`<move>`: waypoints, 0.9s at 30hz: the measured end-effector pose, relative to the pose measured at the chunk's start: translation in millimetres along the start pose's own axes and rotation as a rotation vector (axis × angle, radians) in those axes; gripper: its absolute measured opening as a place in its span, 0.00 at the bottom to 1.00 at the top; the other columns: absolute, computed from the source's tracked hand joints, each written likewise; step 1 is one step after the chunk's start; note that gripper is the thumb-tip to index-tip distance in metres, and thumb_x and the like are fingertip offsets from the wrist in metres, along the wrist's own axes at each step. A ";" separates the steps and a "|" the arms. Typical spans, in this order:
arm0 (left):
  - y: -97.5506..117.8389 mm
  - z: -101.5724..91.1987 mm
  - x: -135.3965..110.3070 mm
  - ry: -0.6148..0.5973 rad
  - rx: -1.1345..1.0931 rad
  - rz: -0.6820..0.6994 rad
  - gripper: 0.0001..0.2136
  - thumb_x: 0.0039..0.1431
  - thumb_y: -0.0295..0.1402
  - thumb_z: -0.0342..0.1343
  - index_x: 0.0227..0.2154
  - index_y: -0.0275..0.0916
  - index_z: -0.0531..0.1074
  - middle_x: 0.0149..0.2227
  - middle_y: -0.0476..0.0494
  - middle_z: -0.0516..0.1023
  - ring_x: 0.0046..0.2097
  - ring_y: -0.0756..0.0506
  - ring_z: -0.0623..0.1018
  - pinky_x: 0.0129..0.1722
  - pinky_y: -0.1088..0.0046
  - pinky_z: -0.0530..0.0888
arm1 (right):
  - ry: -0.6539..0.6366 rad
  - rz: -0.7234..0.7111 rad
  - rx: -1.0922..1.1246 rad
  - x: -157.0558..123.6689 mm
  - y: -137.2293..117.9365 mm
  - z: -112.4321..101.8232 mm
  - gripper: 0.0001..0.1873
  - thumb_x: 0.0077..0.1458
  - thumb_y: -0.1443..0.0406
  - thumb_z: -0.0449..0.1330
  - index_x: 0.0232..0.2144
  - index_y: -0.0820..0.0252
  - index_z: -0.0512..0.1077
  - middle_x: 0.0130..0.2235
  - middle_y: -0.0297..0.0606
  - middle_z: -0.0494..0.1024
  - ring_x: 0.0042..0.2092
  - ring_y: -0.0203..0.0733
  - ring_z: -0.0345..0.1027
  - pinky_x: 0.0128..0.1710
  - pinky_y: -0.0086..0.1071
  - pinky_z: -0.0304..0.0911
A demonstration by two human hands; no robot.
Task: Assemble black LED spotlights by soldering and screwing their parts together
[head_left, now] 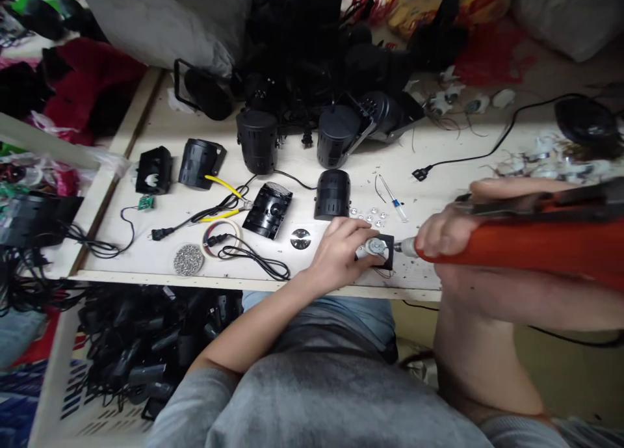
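My left hand [340, 254] holds a small silver motor [376, 246] fixed to a black square plate [389, 251] down on the bench, fingers closed round it. My right hand [447, 232] grips a red power screwdriver [526, 243] lying level. Its bit points left and meets the plate's right side, though whether it sits in a screw is too small to see. Several small clear lenses [374, 215] lie just beyond my left hand. A round black disc with slots [300, 239] is to its left.
Black lamp housings [332, 194] stand across the white bench [195, 207]. Yellow-handled pliers [221, 215], a tape roll [237, 235], a dish of screws [188, 259] and cables lie left. A blue-tipped screwdriver [392, 198] lies beyond the motor. Below is a crate [92, 425] of black parts.
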State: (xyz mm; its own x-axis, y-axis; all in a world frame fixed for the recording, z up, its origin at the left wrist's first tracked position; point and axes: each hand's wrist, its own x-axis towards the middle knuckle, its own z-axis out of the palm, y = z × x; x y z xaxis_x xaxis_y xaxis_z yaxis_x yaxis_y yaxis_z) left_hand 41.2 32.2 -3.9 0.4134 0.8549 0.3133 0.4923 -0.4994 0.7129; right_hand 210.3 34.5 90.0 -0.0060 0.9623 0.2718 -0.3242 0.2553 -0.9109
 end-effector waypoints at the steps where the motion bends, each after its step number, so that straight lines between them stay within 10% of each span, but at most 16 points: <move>1: 0.5 -0.9 1.0 -0.009 0.043 0.010 0.16 0.58 0.41 0.66 0.46 0.39 0.76 0.47 0.40 0.78 0.50 0.39 0.74 0.52 0.59 0.71 | 0.045 -0.051 -0.039 -5.2 -3.5 -3.8 0.34 0.44 0.38 0.65 0.45 0.53 0.80 0.24 0.37 0.76 0.25 0.47 0.69 0.27 0.43 0.67; 22: 27.4 -20.2 23.3 -0.364 0.389 0.086 0.10 0.66 0.35 0.54 0.41 0.33 0.73 0.40 0.35 0.78 0.44 0.38 0.77 0.45 0.61 0.75 | -0.066 -0.087 0.064 -29.0 25.7 -5.2 0.42 0.52 0.30 0.50 0.45 0.55 0.81 0.23 0.38 0.74 0.21 0.44 0.64 0.20 0.39 0.62; 27: 12.1 -36.2 17.3 -0.003 -0.197 -0.171 0.14 0.63 0.39 0.58 0.48 0.38 0.73 0.48 0.39 0.79 0.49 0.41 0.78 0.49 0.64 0.76 | -0.017 0.003 0.154 -31.6 26.0 -8.4 0.46 0.39 0.25 0.52 0.41 0.50 0.81 0.24 0.37 0.75 0.22 0.44 0.65 0.22 0.40 0.64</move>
State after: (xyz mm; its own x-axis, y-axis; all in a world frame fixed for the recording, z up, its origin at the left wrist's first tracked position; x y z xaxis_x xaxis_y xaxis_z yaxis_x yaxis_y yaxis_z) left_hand 26.5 46.0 32.9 0.3397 0.9240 0.1758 0.3970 -0.3103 0.8638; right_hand 210.0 11.5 55.1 -0.0233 0.9610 0.2754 -0.4649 0.2334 -0.8540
